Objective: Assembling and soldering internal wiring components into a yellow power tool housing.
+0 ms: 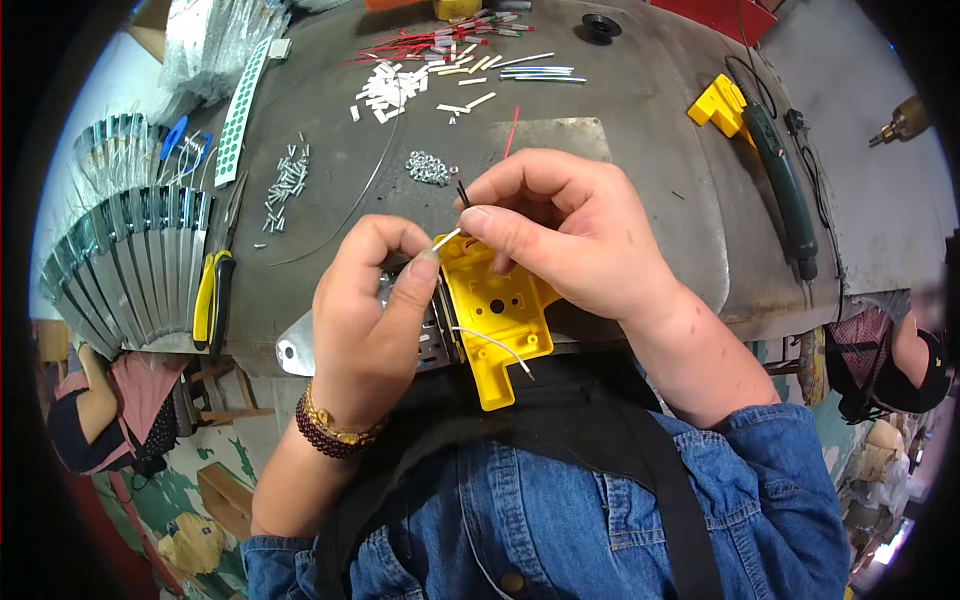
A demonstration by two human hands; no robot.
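Observation:
My left hand (pixel 375 290) is closed, its thumb and forefinger pinching one end of a thin white sleeve or wire (pixel 447 240). The other end is between the pinched fingers of my right hand (pixel 575 225). Dark wire ends (pixel 462 194) stick up beside my right fingertips; a red wire (pixel 513 132) rises behind that hand. Below both hands, at the near edge of the bench, lies an open yellow plastic housing (pixel 515 325). A loose white wire (pixel 497 341) crosses it. Against its left side is a silver metal plate (pixel 293 352), partly covered by my left hand.
On the bench (pixel 330 110) lie nuts (pixel 430 168), screws (pixel 288 180), white sleeves (pixel 385 88) and red-wired parts (pixel 435 42). Yellow-handled pliers (pixel 212 300) and fanned metal strips (pixel 130 270) are at left; a dark corded tool (pixel 782 185) and yellow piece (pixel 717 103) at right.

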